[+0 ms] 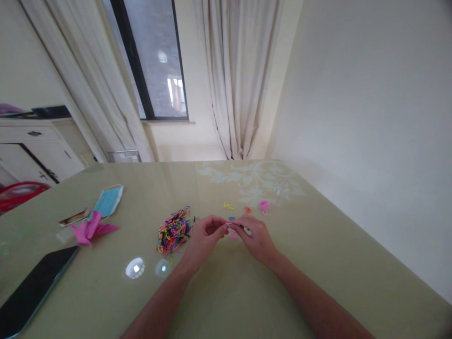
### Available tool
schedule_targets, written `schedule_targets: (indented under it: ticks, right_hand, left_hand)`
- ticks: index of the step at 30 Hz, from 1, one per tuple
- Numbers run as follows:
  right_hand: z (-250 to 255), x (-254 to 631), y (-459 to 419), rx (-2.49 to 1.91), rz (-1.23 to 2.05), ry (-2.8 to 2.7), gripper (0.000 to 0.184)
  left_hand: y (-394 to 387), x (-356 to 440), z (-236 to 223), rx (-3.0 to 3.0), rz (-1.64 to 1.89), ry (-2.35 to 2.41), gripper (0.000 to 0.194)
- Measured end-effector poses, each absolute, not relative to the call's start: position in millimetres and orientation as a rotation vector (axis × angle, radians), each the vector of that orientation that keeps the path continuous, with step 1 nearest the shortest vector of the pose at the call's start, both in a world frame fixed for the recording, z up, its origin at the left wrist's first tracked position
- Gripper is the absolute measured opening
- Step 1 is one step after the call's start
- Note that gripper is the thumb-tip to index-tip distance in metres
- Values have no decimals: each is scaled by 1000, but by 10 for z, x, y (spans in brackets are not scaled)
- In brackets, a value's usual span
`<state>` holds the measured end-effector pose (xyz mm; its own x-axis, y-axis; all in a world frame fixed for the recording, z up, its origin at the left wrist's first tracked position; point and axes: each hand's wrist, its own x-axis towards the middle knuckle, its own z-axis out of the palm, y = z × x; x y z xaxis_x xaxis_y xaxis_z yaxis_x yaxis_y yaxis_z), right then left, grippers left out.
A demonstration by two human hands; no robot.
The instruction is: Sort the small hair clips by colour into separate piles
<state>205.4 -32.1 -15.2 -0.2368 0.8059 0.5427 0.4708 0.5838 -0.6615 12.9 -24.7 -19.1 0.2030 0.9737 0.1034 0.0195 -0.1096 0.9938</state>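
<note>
My left hand point(209, 236) and my right hand point(256, 237) meet over the middle of the table, thumbs and forefingers pinched close together. Between the fingertips shows a thin pink rubber band point(229, 223), mostly covered by the fingers. Just below the fingers lies a small pink piece point(233, 234) on the tabletop. Left of my left hand is a loose heap of small multicoloured rubber bands point(173, 231). Beyond my hands lie little groups by colour: yellow bands point(228, 205), blue bands point(231, 218), orange bands point(247, 210) and pink bands point(264, 205).
On the glossy table point(219, 296), a dark tablet or large phone point(37, 287) lies at the left. Near it are a folded pink paper shape point(92, 230), a blue face mask point(108, 201) and a brownish strip point(73, 217). A wall point(367, 141) borders the right side.
</note>
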Motion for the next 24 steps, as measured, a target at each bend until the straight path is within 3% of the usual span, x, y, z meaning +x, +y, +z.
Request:
schedule_targets:
  ticks: [5,10,13,24]
  right_hand:
    - [37,2195,-315,-1082,686,-1714,38]
    - [171,2327,-310,-1024,778,-1665,36]
    - [195,2349,-310,-1024,705,-1687,30]
    - [-181,2345,-195,-1104,425,-2142,16]
  left_hand:
    - [-189,-101,-171,1818,1022,1403,24]
    - [-155,-346,-213,2314,531,2072,22]
    - [-133,-380,-230,2348,421,2077,21]
    - [-60,-386,-284,2303,536,2007,22]
